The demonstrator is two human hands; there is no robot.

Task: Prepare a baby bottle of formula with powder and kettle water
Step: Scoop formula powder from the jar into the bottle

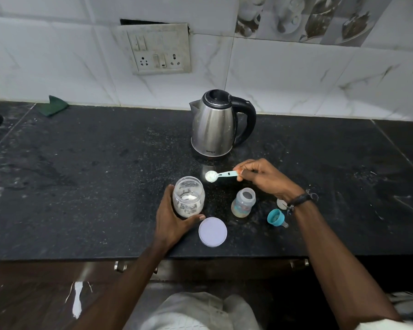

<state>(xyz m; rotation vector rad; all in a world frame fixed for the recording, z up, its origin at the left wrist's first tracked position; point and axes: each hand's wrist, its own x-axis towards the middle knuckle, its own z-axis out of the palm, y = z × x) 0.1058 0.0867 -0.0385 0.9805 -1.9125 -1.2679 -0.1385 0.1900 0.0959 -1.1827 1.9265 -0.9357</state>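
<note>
The left hand (172,217) wraps the open powder jar (188,197) to steady it; its lid (212,231) lies just beside the thumb. The right hand (265,178) pinches a heaped scoop (218,175) level, above and beyond the open bottle (243,203), likely to tip powder in

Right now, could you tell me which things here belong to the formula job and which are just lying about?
Job: scoop in right hand; jar in left hand; bottle; kettle; lid; teat ring.
Lying about: green cloth; socket panel.
</note>
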